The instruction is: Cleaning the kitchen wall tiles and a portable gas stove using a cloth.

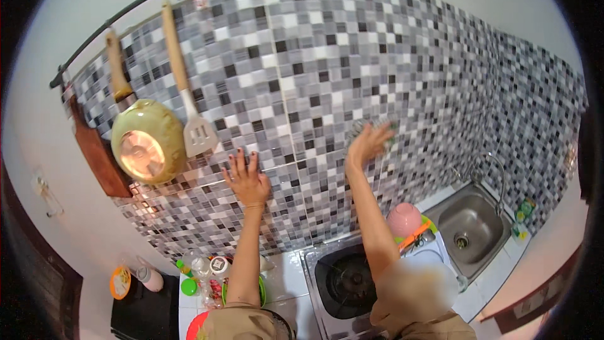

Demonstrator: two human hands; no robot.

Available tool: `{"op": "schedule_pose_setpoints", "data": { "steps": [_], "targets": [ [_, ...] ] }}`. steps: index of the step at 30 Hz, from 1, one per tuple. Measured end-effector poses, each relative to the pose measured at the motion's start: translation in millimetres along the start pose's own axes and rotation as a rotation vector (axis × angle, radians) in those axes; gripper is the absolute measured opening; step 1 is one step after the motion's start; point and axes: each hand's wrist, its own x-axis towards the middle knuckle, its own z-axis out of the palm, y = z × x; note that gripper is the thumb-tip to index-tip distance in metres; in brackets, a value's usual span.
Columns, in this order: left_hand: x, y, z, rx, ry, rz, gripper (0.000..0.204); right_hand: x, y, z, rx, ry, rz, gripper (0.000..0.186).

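My left hand rests open on the grey, black and white mosaic tile wall, fingers spread, right of a hanging slotted spatula and a yellow-green pan. My right hand is higher on the tiles to the right, smeared by motion, its fingers over a greyish-green cloth or pad against the wall. The cloth is mostly hidden behind the hand, so its exact kind is unclear.
Below are a gas hob, jars and tubs, a black surface at left, and a steel sink with a pink bowl beside it. A wooden board hangs left of the pan.
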Motion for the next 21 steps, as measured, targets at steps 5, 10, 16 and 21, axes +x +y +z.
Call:
{"op": "schedule_pose_setpoints", "data": {
  "steps": [5, 10, 16, 21],
  "targets": [
    [2.3, -0.1, -6.6, -0.082, 0.003, -0.028, 0.051, -51.2, -65.6, 9.4, -0.143, -0.300, -1.143, 0.061],
    [20.6, 3.8, -45.7, -0.283, -0.045, -0.099, 0.041, -16.8, -100.1, -0.9, -0.166, -0.579, -1.913, 0.058],
    [102.8, -12.4, -103.5, -0.175, 0.195, -0.166, 0.052, -0.8, -182.2, 28.4, -0.065, -0.094, -1.155, 0.052],
    [147.9, -14.2, -124.6, -0.191, 0.074, -0.228, 0.064, -72.6, -203.9, 45.5, -0.157, -0.186, -1.509, 0.056]
  ]
}}
